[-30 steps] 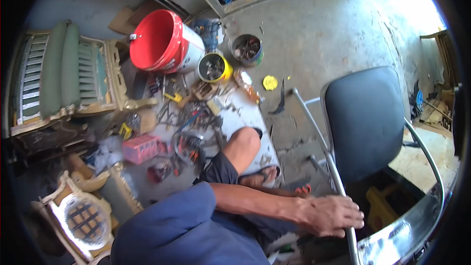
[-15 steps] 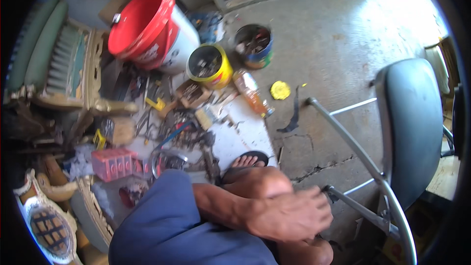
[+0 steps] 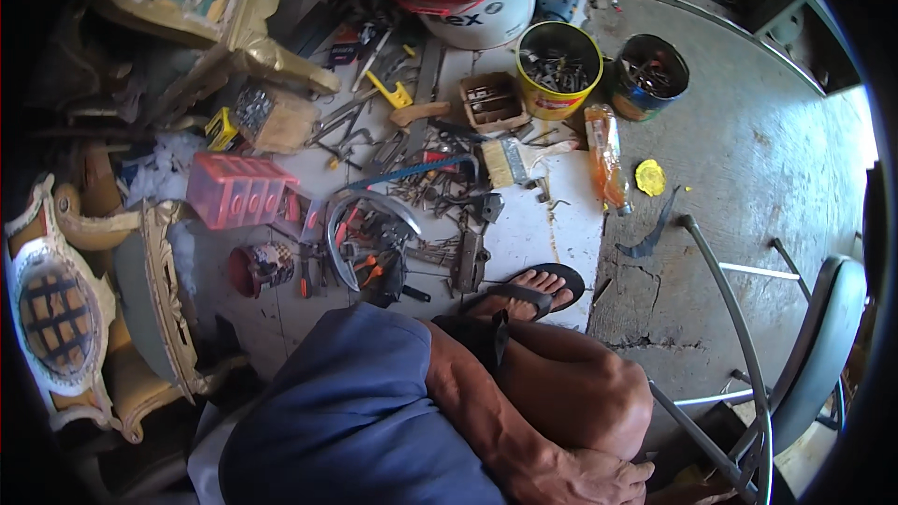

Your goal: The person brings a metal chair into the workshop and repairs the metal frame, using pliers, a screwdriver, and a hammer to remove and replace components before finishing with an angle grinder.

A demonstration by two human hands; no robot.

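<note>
Matt metal chair frame (image 3: 739, 318)

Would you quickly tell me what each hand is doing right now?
Left hand: not in view.
Right hand: fingers curled, resting by the knee near the chair frame; whether it holds anything cannot be told.

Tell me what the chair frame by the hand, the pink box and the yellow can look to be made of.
Chair frame: thin grey metal tubing, dull painted finish, bent in smooth curves. Pink box: translucent moulded plastic, ribbed into compartments. Yellow can: probably painted tin, with a thin rolled rim, holding small metal parts. The right hand rests low beside the frame; whether it grips it cannot be told.
</note>
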